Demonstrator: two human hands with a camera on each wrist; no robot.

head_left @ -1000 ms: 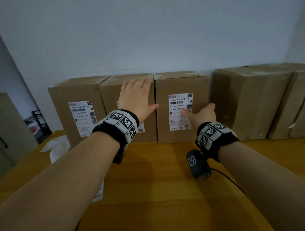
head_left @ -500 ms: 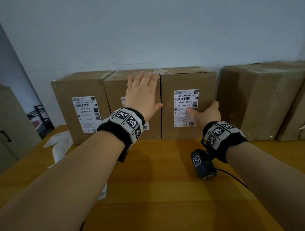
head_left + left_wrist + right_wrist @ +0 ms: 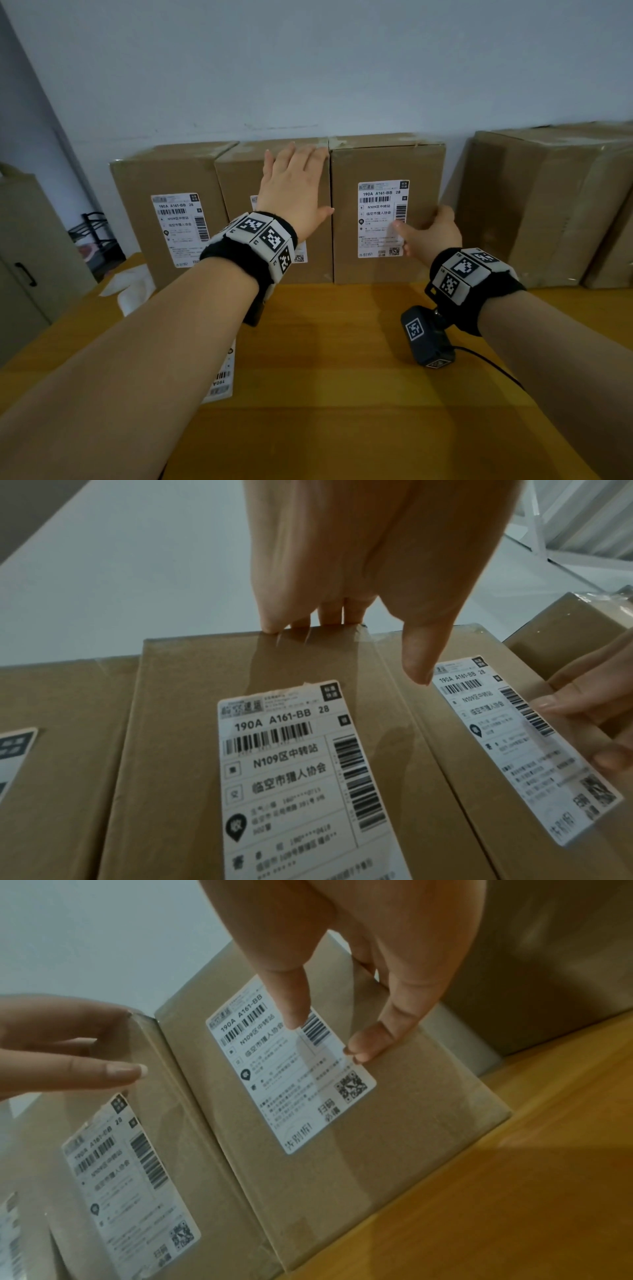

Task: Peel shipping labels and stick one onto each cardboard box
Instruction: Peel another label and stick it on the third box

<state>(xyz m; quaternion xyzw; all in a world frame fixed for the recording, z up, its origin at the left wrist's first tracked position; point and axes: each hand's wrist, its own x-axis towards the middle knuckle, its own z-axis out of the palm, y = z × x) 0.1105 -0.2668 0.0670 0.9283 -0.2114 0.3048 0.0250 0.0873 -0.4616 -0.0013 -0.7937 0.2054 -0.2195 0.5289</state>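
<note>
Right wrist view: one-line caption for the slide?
Right hand smooths a shipping label onto a cardboard box while the left hand rests open on the neighbouring box.

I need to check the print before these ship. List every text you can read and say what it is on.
"190A A161-BB 28": top line of the label on the middle box, and of the labels on the left box and right box.
"N109区中转站": second line, same labels.
"临空市猎人协会": third line, same labels.
"190A": upside down on the label sheet on the table.
Address lines, logo and barcode digits: too small or blurred.
</note>
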